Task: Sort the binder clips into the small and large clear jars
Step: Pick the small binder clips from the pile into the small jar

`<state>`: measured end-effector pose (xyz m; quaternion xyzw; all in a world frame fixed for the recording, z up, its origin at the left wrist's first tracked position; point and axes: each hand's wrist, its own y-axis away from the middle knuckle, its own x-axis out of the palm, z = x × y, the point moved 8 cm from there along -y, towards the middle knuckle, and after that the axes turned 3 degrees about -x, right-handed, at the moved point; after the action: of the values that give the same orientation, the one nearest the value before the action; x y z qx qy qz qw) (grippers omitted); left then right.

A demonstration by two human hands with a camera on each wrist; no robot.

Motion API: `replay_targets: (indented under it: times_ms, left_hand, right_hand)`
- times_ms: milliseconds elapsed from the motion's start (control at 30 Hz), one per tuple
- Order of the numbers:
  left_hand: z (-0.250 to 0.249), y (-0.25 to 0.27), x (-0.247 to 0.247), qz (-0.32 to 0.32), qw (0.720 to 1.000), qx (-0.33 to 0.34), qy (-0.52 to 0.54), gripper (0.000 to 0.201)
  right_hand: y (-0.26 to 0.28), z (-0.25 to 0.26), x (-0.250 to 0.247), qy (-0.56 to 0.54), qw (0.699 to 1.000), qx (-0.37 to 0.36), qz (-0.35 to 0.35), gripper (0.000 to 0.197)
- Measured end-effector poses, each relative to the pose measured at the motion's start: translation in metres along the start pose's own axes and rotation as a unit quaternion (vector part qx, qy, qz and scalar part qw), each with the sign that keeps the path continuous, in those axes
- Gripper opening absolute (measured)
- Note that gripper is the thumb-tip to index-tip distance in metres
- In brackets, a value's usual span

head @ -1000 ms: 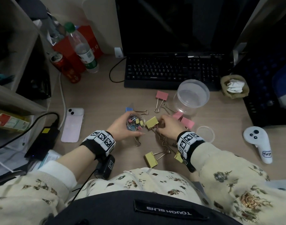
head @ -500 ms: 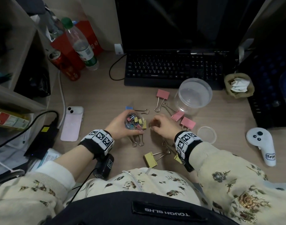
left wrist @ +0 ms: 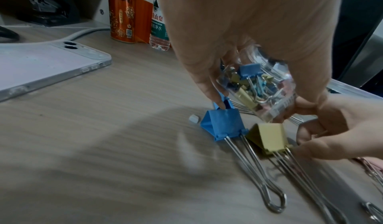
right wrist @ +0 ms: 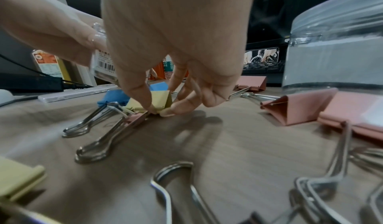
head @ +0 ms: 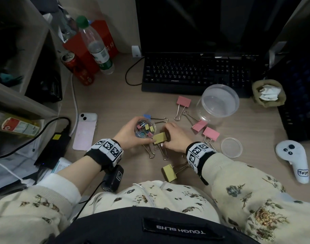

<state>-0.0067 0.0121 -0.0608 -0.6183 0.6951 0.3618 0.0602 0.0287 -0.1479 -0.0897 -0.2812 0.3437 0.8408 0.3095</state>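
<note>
My left hand (head: pixel 145 131) grips the small clear jar (head: pixel 145 126), which holds several small coloured clips, tilted just above the desk. My right hand (head: pixel 166 137) pinches a large yellow clip (head: pixel 159 138) right beside the jar. In the right wrist view, thumb and forefinger (right wrist: pixel 167 112) squeeze the yellow clip (right wrist: pixel 157 96) at its hinge while it lies on the desk. A large blue clip (left wrist: pixel 221 126) lies under the small jar (left wrist: pixel 254 90). The large clear jar (head: pixel 219 103) stands open at the right, with nothing visible inside.
Three large pink clips (head: pixel 183 100) (head: pixel 200 125) (head: pixel 211 133) lie near the large jar. Another yellow clip (head: pixel 169 173) lies by my right wrist. A clear lid (head: pixel 231 147), a white controller (head: pixel 295 161), a phone (head: pixel 84 132) and a keyboard (head: pixel 194 74) surround the work spot.
Half a second ago my right hand's fingers were a little off the yellow clip; now they pinch it beside the jar. The left hand has kept hold of the small jar.
</note>
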Motion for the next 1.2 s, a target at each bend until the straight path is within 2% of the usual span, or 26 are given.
replay_targets:
  times_ms: [167,633,800,933,1033,1200]
  left_hand:
    - [0.003,0.002,0.000,0.014,1.000,0.004,0.011,0.089]
    - [-0.007,0.013,0.000,0.014,0.999,0.038,-0.006,0.086]
    - [-0.009,0.016,0.000,0.012,0.999,0.041,-0.010,0.087]
    - [-0.009,0.015,0.002,0.011,0.999,0.043,-0.008,0.088]
    - [-0.009,0.014,0.005,0.015,0.999,0.042,-0.007,0.089]
    - [-0.010,0.014,0.011,0.027,0.999,0.042,-0.011,0.092]
  right_hand:
    - [0.006,-0.003,-0.006,0.041,0.999,0.012,-0.009,0.048]
    - [0.026,-0.028,-0.010,0.053,0.994,0.083,-0.037,0.040]
    - [0.026,-0.030,-0.010,0.047,0.995,0.074,-0.041,0.042]
    - [0.035,-0.034,-0.022,0.046,0.991,0.099,-0.072,0.036]
    - [0.043,-0.037,-0.022,0.077,0.991,0.097,-0.049,0.032]
    - [0.052,-0.037,-0.007,0.183,0.976,0.119,0.000,0.064]
